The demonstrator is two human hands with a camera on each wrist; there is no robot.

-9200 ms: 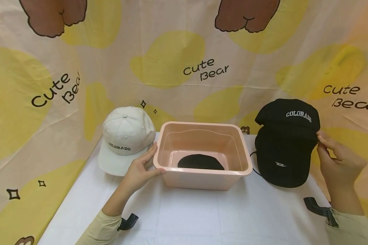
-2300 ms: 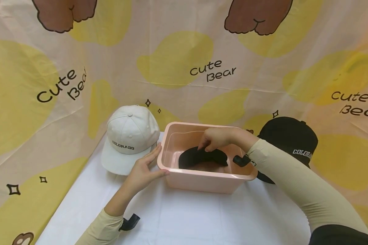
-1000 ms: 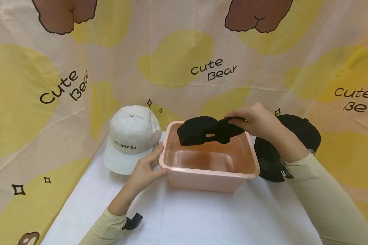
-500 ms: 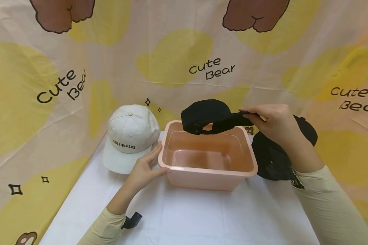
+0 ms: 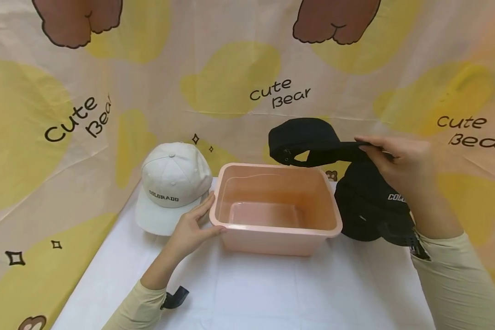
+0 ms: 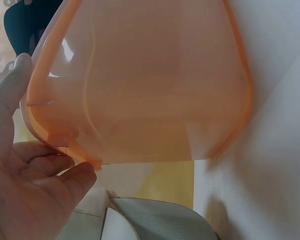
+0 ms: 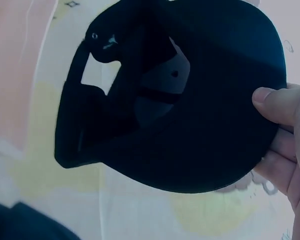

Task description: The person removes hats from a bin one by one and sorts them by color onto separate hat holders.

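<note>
My right hand pinches a black baseball cap by its brim, thumb on one face and fingers on the other in the right wrist view. The cap hangs above the far right rim of a pink plastic tub, its crown to the left and the rear strap opening showing. Nothing lies inside the tub. My left hand grips the tub's near left corner, thumb on the front rim and fingers along the left side; in the left wrist view the fingertips curl beneath the rim.
Left of the tub sits a white COLORADO cap, close beside the left fingers. Several black items overlap at the right, including a black COLORADO cap, partly hidden by my right hand. A printed cloth backdrop stands behind the white table.
My right hand has reached into the tub, taken hold of the black cap there, lifted it out and carried it up and right. My left hand has stayed at the tub's corner.
</note>
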